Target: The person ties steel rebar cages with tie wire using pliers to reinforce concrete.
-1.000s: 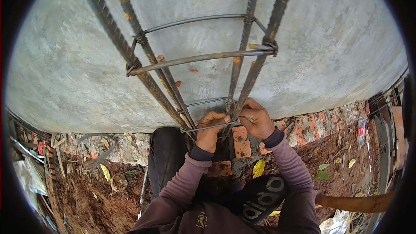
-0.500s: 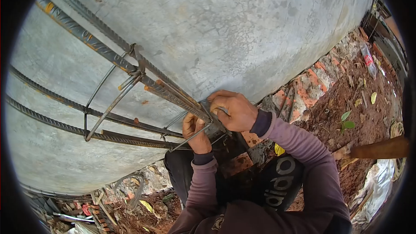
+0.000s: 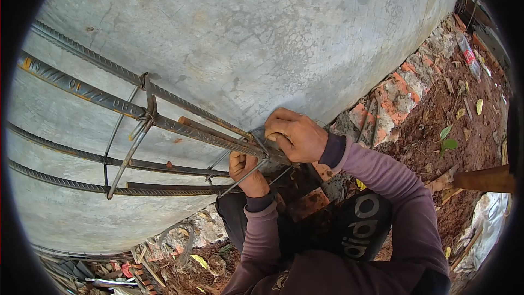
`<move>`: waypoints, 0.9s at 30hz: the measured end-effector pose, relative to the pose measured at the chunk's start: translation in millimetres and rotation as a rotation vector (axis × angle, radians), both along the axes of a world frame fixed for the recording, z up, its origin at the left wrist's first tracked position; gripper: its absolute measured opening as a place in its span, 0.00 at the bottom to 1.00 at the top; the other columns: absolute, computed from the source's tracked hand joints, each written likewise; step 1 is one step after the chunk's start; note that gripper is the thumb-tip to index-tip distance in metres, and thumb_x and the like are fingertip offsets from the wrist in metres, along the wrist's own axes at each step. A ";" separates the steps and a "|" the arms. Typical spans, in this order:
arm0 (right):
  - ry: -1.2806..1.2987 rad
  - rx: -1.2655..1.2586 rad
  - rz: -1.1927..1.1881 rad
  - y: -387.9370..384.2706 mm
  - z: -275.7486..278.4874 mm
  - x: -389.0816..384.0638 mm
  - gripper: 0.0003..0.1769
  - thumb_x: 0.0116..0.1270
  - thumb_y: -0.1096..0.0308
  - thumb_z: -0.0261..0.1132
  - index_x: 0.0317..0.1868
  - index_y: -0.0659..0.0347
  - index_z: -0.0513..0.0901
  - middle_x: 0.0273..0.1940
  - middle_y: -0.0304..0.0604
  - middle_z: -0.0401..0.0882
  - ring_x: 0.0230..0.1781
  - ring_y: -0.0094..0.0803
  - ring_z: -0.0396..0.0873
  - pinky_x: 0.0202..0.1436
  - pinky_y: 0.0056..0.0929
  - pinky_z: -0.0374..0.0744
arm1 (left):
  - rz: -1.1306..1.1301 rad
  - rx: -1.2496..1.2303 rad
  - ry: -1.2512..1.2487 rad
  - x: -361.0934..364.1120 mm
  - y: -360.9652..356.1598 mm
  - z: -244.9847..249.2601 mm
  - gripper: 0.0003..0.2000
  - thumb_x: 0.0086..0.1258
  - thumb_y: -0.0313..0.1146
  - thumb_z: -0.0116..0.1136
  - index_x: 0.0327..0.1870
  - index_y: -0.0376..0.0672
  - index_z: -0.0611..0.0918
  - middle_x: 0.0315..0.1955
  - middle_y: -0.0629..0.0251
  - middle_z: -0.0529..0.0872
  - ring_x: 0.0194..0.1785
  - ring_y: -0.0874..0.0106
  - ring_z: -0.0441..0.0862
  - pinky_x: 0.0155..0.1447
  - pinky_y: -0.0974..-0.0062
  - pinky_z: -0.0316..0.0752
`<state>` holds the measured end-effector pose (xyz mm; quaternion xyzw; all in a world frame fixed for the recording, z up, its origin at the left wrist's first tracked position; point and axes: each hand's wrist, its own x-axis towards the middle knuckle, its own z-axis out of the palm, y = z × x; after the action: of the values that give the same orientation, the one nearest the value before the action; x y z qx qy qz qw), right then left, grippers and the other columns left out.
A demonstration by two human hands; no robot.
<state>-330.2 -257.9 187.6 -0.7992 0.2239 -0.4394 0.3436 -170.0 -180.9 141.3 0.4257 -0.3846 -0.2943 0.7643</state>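
A cage of ribbed steel rebar (image 3: 82,87) runs from the left toward my hands, with square stirrups (image 3: 129,155) tied around its bars. At the near stirrup (image 3: 240,178), my left hand (image 3: 250,177) has its fingers curled up under the upper bar, partly hidden by the steel. My right hand (image 3: 298,136) is closed in a pinch on the far side of the same bar, beside the stirrup's upper corner. Whatever lies between the fingers of either hand is too small or hidden to make out.
A grey plastered wall (image 3: 245,43) rises just behind the cage. Broken brick and mortar (image 3: 390,104) line its foot. Red soil (image 3: 420,153) holds a plastic bottle (image 3: 469,57), leaves and a white sheet (image 3: 483,229). A wooden handle (image 3: 483,179) juts in from the right.
The view has shifted, so the cage's left end sits lower. My left fingers have gone further behind the bar. My right hand remains pinched near the stirrup corner.
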 end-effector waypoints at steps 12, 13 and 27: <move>0.009 -0.060 0.016 -4.7 4.2 0.8 0.10 0.61 0.81 0.61 0.44 0.67 0.82 0.47 0.51 0.80 0.42 0.50 0.84 0.44 0.39 0.83 | 0.125 -0.022 -0.167 4.5 5.4 -10.7 0.04 0.73 0.23 0.61 0.45 0.34 0.84 0.40 0.64 0.87 0.41 0.78 0.82 0.48 0.79 0.76; 0.002 -0.075 0.000 -5.0 3.0 2.4 0.10 0.61 0.81 0.61 0.43 0.67 0.82 0.46 0.51 0.80 0.41 0.50 0.84 0.43 0.39 0.83 | 0.112 -0.021 -0.168 7.5 4.7 -14.4 0.04 0.73 0.24 0.62 0.44 0.34 0.84 0.39 0.64 0.87 0.41 0.78 0.81 0.48 0.79 0.76; -0.031 -0.040 -0.076 -4.5 1.8 4.0 0.11 0.58 0.82 0.62 0.42 0.63 0.82 0.38 0.48 0.79 0.38 0.51 0.82 0.38 0.41 0.81 | 0.124 0.091 -0.289 12.0 12.4 6.5 0.05 0.71 0.26 0.65 0.41 0.34 0.87 0.36 0.64 0.88 0.36 0.79 0.80 0.44 0.81 0.75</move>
<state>-326.2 -262.4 189.4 -0.7898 0.2401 -0.4689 0.3142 -158.0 -168.5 147.9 0.5207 -0.4499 -0.1990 0.6977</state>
